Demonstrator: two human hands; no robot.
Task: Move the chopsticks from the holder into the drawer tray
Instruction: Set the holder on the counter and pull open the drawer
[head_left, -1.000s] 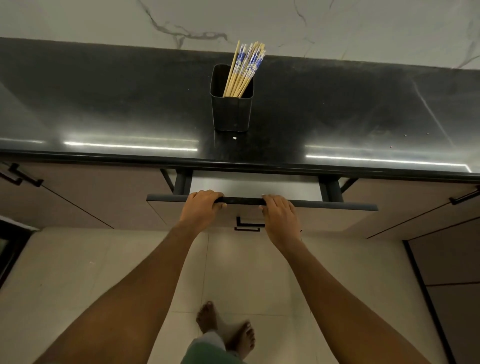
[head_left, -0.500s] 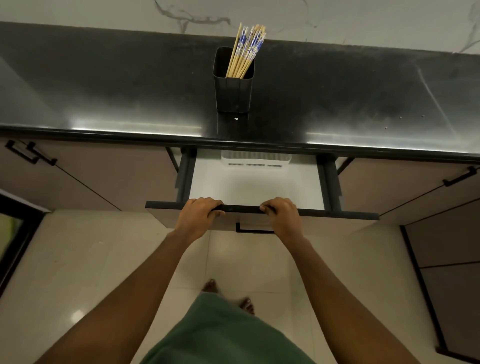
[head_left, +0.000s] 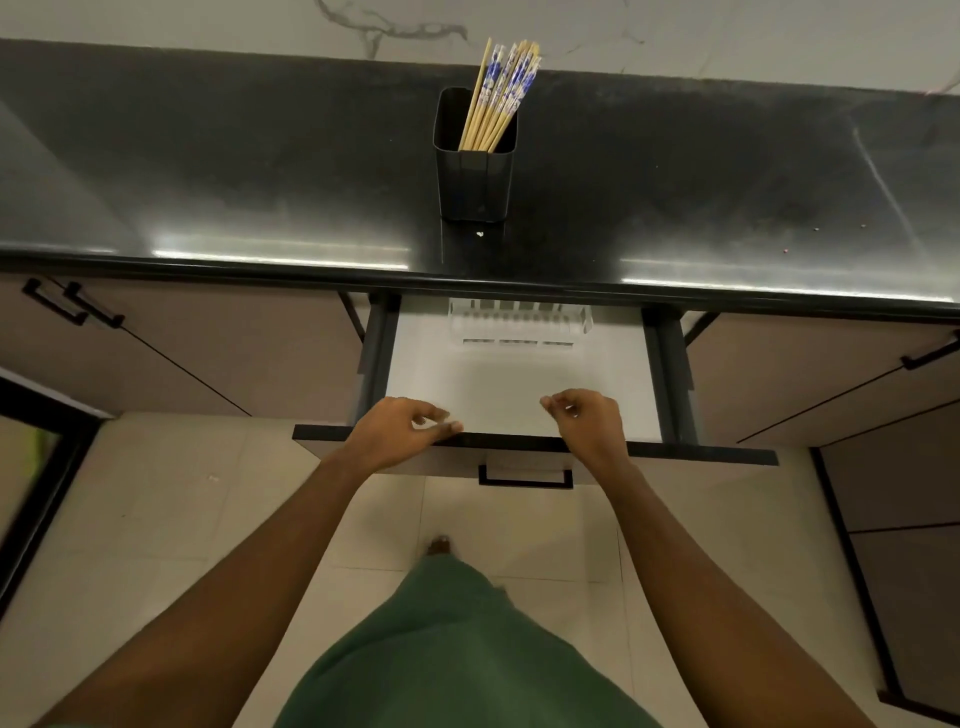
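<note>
Black polished countertop (head_left: 260, 171) running the width of the view, backed by a white marbled wall. 1 dark square holder (head_left: 474, 179) stands upright on it near the middle, holding a bundle of chopsticks (head_left: 501, 91) that lean to the right. A small white speck (head_left: 480, 234) lies just in front of the holder. Below the front edge, an open drawer (head_left: 519, 384) with a white floor carries 1 clear slotted tray (head_left: 519, 325) at its back, partly under the counter.

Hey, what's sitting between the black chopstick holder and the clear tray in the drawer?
In the head view, only bare black countertop and its front edge separate the holder from the clear tray below; nothing else lies there.
</note>
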